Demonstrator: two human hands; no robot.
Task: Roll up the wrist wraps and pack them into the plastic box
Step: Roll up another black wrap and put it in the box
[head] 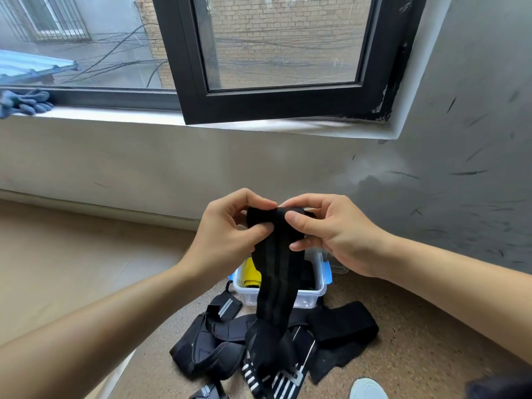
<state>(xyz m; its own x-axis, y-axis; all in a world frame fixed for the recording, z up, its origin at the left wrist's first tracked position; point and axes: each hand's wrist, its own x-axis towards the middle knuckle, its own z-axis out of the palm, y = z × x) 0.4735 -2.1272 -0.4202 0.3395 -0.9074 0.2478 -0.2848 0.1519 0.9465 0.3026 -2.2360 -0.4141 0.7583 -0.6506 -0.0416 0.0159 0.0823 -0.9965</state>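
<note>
Left hand, right hand pinching wrist wrap top, seemingly folded

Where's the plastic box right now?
Head view, low centre: the plastic box sits on the floor, partly hidden behind the wrist wrap that the left hand and right hand hold up, just beyond the pile of loose wraps.

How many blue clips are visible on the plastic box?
2. The right clip sits on the right wall of the plastic box; the left clip on its left wall. The hanging wrist wrap covers part of the box, so more may be hidden.
</note>
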